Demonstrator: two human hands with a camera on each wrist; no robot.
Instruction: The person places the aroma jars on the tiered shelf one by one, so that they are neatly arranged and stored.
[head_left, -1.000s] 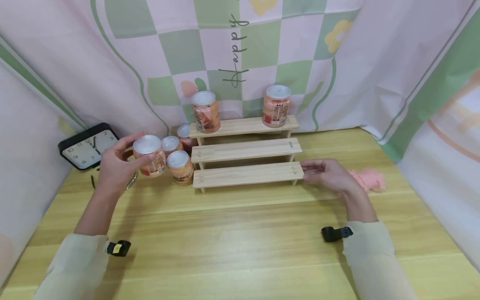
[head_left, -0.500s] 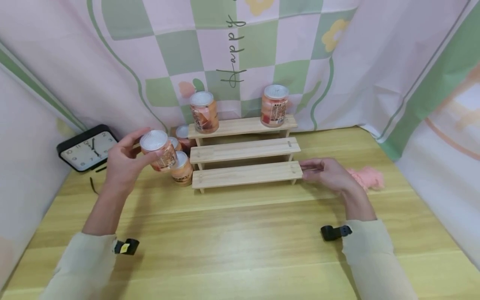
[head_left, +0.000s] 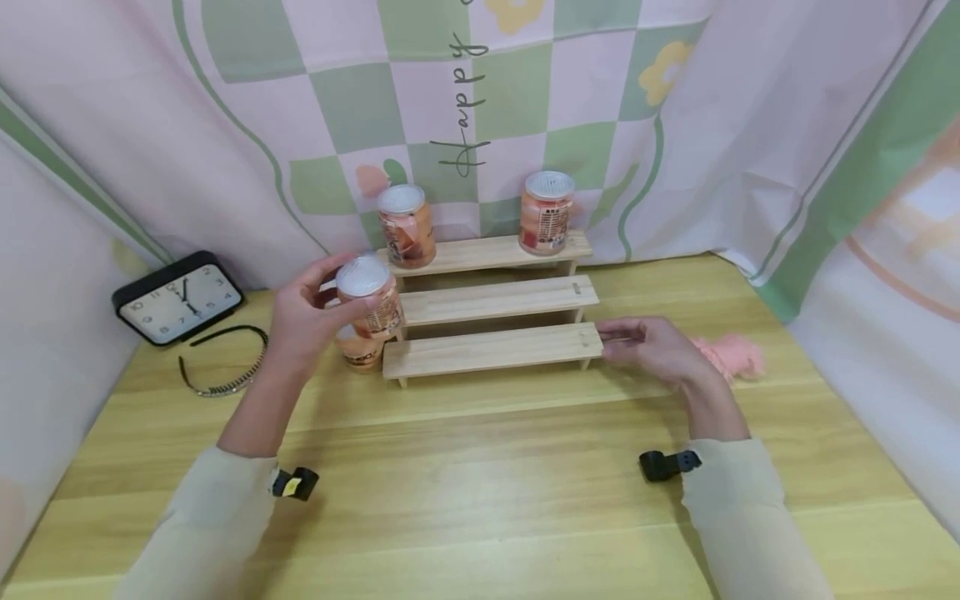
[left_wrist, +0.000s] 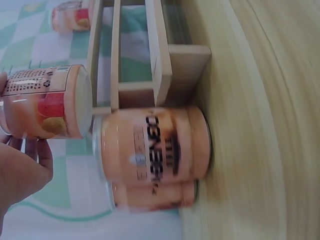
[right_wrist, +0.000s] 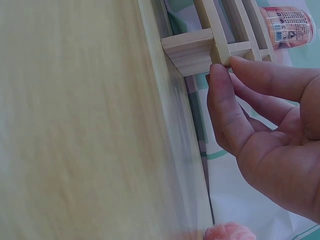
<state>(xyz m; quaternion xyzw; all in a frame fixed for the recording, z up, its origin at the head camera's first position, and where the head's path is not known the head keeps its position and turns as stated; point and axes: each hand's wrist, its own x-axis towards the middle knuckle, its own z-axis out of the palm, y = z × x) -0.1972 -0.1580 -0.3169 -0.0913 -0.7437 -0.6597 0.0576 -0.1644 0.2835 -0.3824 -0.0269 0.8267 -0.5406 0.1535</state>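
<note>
My left hand [head_left: 300, 317] grips a peach-coloured can [head_left: 382, 312] with a pale lid, raised at the left end of a three-step wooden rack [head_left: 491, 350]. In the left wrist view the held can [left_wrist: 45, 105] hangs clear of a similar standing can [left_wrist: 155, 145], and one more shows behind that. On the top step stand two like cans, one at the left [head_left: 407, 229] and one at the right [head_left: 547, 217]. My right hand [head_left: 652, 350] pinches the right end of the lowest step between thumb and fingers, plain in the right wrist view.
A black-framed clock [head_left: 180, 300] leans at the back left of the wooden table [head_left: 480, 483]. In front of it lies a dark headband [head_left: 232, 387]. Behind my right hand is a fluffy pink item [head_left: 735, 357]. A checkered curtain [head_left: 517, 92] hangs behind the rack.
My left hand has carried the can rightward, from beside the standing cans to the rack's left end, uncovering the headband. The right hand has stayed at the lowest step.
</note>
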